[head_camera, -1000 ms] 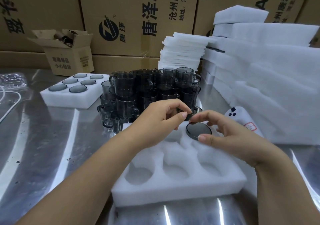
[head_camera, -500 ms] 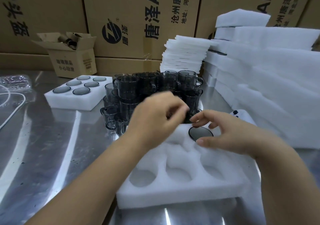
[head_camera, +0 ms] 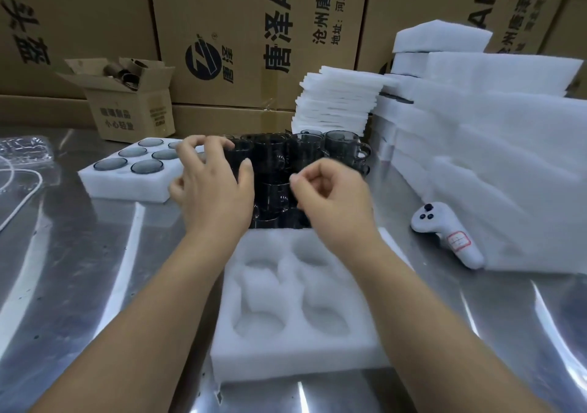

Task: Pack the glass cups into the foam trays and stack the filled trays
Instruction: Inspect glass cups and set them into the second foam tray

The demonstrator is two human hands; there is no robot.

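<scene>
A white foam tray (head_camera: pixel 286 358) with round pockets lies in front of me; the pockets I can see hold nothing, and its far right corner is hidden under my right wrist. Behind it stands a pile of dark glass cups (head_camera: pixel 276 158), stacked in layers. My left hand (head_camera: pixel 216 187) hovers over the pile's left side with fingers spread, holding nothing. My right hand (head_camera: pixel 333 196) is above the pile's near right side with fingers curled in and nothing visible in them. A second foam tray (head_camera: pixel 127 187) at the left holds several cups.
Tall stacks of foam blocks (head_camera: pixel 508 158) fill the right side, with a pile of thin foam sheets (head_camera: pixel 340 101) behind the cups. A white controller (head_camera: pixel 444 234) lies by the foam. An open small carton (head_camera: pixel 133 110) stands at the back left, and a white cable (head_camera: pixel 19 203) lies at the far left.
Both hands have left the tray's far right pocket and risen toward the cup pile. The left hand has opened its fingers; the right has curled up. The camera tilted down.
</scene>
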